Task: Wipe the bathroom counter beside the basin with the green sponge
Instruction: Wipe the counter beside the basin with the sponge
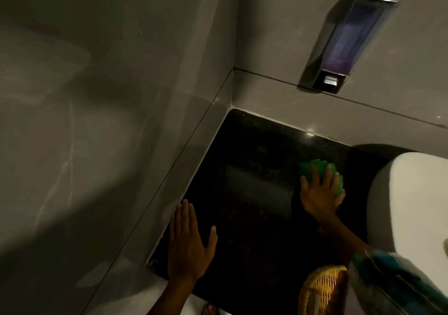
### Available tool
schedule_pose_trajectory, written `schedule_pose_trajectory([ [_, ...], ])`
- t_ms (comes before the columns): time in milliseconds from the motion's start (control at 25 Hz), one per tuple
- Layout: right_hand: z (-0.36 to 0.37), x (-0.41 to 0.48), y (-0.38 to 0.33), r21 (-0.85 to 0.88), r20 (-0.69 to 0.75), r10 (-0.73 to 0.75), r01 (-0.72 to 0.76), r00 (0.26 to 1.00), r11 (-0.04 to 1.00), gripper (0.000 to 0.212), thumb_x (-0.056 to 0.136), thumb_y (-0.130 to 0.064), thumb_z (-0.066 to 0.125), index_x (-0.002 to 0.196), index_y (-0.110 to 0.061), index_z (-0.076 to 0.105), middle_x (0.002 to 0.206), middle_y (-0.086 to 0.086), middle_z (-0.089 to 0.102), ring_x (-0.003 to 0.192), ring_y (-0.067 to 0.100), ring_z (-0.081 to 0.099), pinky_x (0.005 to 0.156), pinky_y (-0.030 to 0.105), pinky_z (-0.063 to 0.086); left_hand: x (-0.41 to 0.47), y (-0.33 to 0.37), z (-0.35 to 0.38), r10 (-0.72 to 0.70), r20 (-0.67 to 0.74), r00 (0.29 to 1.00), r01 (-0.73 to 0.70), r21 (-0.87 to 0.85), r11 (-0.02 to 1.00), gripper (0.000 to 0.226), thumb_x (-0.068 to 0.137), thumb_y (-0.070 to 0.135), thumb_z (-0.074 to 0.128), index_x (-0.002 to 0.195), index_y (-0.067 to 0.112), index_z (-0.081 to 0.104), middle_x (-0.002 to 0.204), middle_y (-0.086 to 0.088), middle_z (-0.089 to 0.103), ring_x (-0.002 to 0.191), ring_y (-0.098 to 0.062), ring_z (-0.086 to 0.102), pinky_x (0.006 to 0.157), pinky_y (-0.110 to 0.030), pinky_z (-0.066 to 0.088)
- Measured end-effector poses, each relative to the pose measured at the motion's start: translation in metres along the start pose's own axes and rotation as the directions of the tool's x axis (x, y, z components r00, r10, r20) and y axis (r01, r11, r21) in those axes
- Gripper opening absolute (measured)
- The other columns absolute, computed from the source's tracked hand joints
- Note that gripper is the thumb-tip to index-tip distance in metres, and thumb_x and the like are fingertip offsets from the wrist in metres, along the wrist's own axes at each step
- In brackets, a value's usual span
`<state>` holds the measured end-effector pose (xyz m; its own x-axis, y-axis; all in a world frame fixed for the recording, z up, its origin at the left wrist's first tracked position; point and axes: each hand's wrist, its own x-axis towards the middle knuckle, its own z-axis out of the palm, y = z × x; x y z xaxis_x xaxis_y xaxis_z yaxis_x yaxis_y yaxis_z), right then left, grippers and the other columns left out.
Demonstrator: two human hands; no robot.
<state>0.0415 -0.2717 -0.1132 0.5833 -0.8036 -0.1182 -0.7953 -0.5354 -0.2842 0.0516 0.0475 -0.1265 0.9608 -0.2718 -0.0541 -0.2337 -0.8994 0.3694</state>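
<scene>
The counter [254, 164] is a dark polished slab set into a corner of grey tiled walls. A green sponge [312, 168] lies on its right part, close to the white basin [407, 193]. My right hand [320, 193] presses down on the sponge with fingers spread over it, so only the sponge's far edge and right side show. My left hand [189, 244] rests flat on the counter's near left corner, fingers apart, holding nothing, beside the left wall.
A wall-mounted soap dispenser [346, 40] with purple liquid hangs above the counter's back edge. A yellow woven basket [322, 290] sits at the counter's front edge. Grey tiled walls [97, 120] close in the counter on the left and back.
</scene>
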Motion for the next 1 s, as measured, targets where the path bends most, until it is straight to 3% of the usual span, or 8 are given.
schedule_pose_trajectory([
  [120, 0.018, -0.035, -0.05, -0.016, 0.141, -0.15, 0.153, 0.979, 0.988, 0.055, 0.096, -0.043, 0.035, 0.148, -0.031, 0.023, 0.161, 0.008, 0.003, 0.147, 0.031, -0.005, 0.114, 0.064, 0.001, -0.002, 0.002, 0.0, 0.009, 0.008, 1.0, -0.008, -0.026, 1.0, 0.083, 0.088, 0.056, 0.042, 0.149, 0.007, 0.012, 0.16, -0.01, 0.011, 0.147, -0.024, 0.006, 0.119, -0.041, 0.013],
  [240, 0.039, -0.114, -0.072, -0.003, 0.292, -0.646, 0.676, 0.705, 0.736, 0.054, 0.093, -0.049, 0.029, 0.145, -0.038, 0.024, 0.161, 0.004, 0.01, 0.147, 0.026, -0.007, 0.112, 0.061, 0.0, -0.004, -0.001, -0.001, 0.017, -0.003, 1.0, -0.017, -0.028, 0.999, 0.082, 0.087, 0.055, 0.042, 0.148, 0.006, 0.016, 0.158, -0.013, 0.016, 0.147, -0.025, 0.011, 0.119, -0.043, 0.016],
  [320, 0.034, -0.121, -0.043, -0.076, 0.257, -0.778, 0.814, 0.574, 0.575, 0.052, 0.091, -0.049, 0.032, 0.142, -0.038, 0.031, 0.159, 0.003, 0.022, 0.146, 0.025, 0.002, 0.113, 0.06, 0.011, -0.003, -0.002, -0.001, 0.02, -0.001, 1.0, -0.02, -0.021, 1.0, 0.083, 0.087, 0.056, 0.039, 0.148, 0.006, 0.017, 0.158, -0.013, 0.017, 0.146, -0.026, 0.012, 0.118, -0.044, 0.018],
  [400, 0.019, -0.093, -0.01, -0.117, 0.204, -0.678, 0.705, 0.706, 0.699, 0.052, 0.09, -0.049, 0.034, 0.141, -0.036, 0.036, 0.157, 0.005, 0.025, 0.145, 0.027, 0.01, 0.111, 0.062, 0.024, -0.003, -0.003, 0.0, 0.017, 0.014, 1.0, -0.016, -0.025, 1.0, 0.084, 0.087, 0.058, 0.038, 0.148, 0.007, 0.014, 0.159, -0.011, 0.014, 0.147, -0.025, 0.009, 0.118, -0.046, 0.019],
  [560, 0.005, -0.013, -0.016, -0.021, 0.204, -0.156, 0.164, 0.966, 0.986, 0.056, 0.095, -0.049, 0.03, 0.148, -0.034, 0.019, 0.162, 0.006, -0.001, 0.147, 0.029, -0.007, 0.115, 0.063, 0.004, -0.001, -0.003, 0.004, 0.004, 0.017, 1.0, -0.004, -0.016, 1.0, 0.085, 0.087, 0.058, 0.039, 0.149, 0.008, 0.011, 0.16, -0.01, 0.01, 0.147, -0.024, 0.007, 0.119, -0.046, 0.018],
  [680, 0.007, 0.003, -0.076, 0.147, 0.205, 0.016, -0.047, 0.979, 0.988, 0.06, 0.095, -0.052, 0.029, 0.15, -0.034, 0.011, 0.161, 0.009, -0.011, 0.146, 0.031, -0.015, 0.112, 0.066, -0.003, 0.0, -0.003, 0.006, 0.03, -0.008, 1.0, -0.03, -0.023, 0.999, 0.084, 0.087, 0.056, 0.042, 0.149, 0.008, 0.013, 0.159, -0.011, 0.012, 0.147, -0.024, 0.007, 0.119, -0.045, 0.017],
  [840, -0.031, -0.001, -0.066, 0.242, 0.312, -0.071, -0.007, 0.947, 0.97, 0.068, 0.094, -0.052, 0.036, 0.15, -0.031, 0.005, 0.161, 0.007, -0.01, 0.147, 0.031, -0.01, 0.114, 0.06, 0.002, -0.004, -0.004, 0.002, 0.027, -0.024, 0.999, -0.027, -0.029, 0.999, 0.084, 0.085, 0.059, 0.038, 0.148, 0.007, 0.016, 0.159, -0.011, 0.015, 0.147, -0.024, 0.009, 0.119, -0.043, 0.014],
  [1000, -0.095, -0.064, 0.008, 0.429, 0.227, -0.248, 0.131, 0.942, 0.893, 0.054, 0.093, -0.021, 0.054, 0.142, -0.013, 0.034, 0.141, 0.019, 0.045, 0.129, 0.033, 0.044, 0.105, 0.041, 0.036, -0.006, 0.001, 0.0, -0.009, 0.014, 1.0, 0.009, -0.034, 0.999, 0.089, 0.083, 0.063, 0.029, 0.147, 0.002, 0.018, 0.157, -0.016, 0.018, 0.146, -0.028, 0.014, 0.119, -0.046, 0.015],
])
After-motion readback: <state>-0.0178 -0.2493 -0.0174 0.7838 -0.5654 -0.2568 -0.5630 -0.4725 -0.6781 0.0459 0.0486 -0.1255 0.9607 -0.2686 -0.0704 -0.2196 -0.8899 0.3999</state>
